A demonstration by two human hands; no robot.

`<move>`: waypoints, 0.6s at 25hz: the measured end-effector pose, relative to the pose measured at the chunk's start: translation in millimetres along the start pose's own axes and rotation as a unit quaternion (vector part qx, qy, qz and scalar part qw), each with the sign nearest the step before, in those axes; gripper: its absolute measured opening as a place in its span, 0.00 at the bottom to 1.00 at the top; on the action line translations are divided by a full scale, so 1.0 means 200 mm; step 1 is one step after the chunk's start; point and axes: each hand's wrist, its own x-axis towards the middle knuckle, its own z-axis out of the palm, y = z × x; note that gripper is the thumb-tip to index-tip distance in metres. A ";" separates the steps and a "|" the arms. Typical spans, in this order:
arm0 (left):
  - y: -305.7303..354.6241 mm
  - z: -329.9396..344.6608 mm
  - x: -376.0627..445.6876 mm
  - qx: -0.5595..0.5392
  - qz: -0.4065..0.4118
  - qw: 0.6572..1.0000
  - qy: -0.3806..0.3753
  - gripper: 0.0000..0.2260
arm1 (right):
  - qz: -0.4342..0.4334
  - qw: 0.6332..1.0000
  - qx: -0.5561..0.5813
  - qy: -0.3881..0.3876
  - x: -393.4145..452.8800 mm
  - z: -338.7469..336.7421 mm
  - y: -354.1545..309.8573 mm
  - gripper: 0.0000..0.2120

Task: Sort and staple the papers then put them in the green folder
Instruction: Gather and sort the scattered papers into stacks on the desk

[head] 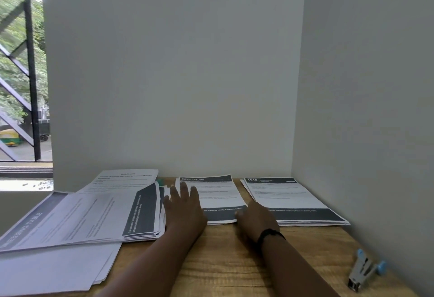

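Three groups of printed papers lie on the wooden desk (223, 261). A big loose heap (77, 216) spreads over the left side. A middle stack headed "DESK / STUDY" (218, 193) lies by the back wall. A right stack headed "1610" (288, 198) sits in the corner. My left hand (185, 205) lies flat with fingers spread on the middle stack's left edge. My right hand (256, 221) rests on that stack's lower right corner; its fingers are curled and blurred. A small green bit, perhaps the folder (160, 182), peeks from under the heap. A blue-and-metal stapler (364, 271) lies at the near right.
White walls close off the desk at the back and on the right. A window with a dark frame (30, 73) is at the left. More plain sheets (54, 271) hang toward the desk's near left edge. A black band is on my right wrist (270, 235).
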 end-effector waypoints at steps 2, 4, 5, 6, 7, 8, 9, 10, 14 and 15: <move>0.04 -0.02 -0.02 0.035 0.025 0.999 0.014 0.27 | 0.012 1.000 0.006 0.017 -0.02 -0.04 0.01 0.19; 0.08 -0.05 -0.02 -0.003 0.059 0.998 0.022 0.25 | 0.022 0.997 0.017 0.072 0.01 -0.14 0.06 0.18; 0.12 -0.06 -0.01 -0.036 0.075 0.996 0.017 0.25 | 0.035 0.995 0.012 0.098 0.03 -0.21 0.10 0.17; 0.17 -0.07 -0.01 -0.080 0.089 0.993 0.007 0.25 | 0.054 0.992 -0.002 0.118 0.07 -0.29 0.17 0.17; 0.24 -0.08 0.00 -0.140 0.095 0.985 -0.013 0.24 | 0.084 0.989 -0.019 0.121 0.10 -0.38 0.25 0.17; 0.30 -0.09 0.01 -0.207 0.091 0.973 -0.042 0.24 | 0.121 0.985 -0.040 0.114 0.14 -0.46 0.35 0.18; 0.38 -0.09 0.01 -0.267 0.082 0.957 -0.074 0.23 | 0.160 0.980 -0.068 0.096 0.16 -0.53 0.43 0.19; 0.45 -0.09 0.02 -0.307 0.074 0.943 -0.104 0.23 | 0.190 0.976 -0.079 0.071 0.18 -0.58 0.51 0.20; 0.73 -0.02 0.00 -0.244 0.072 0.956 -0.146 0.25 | 0.200 0.975 -0.073 -0.070 0.28 -0.62 0.67 0.20; 0.78 -0.01 -0.01 -0.167 0.082 0.972 -0.145 0.26 | 0.177 0.977 -0.083 -0.080 0.32 -0.60 0.69 0.20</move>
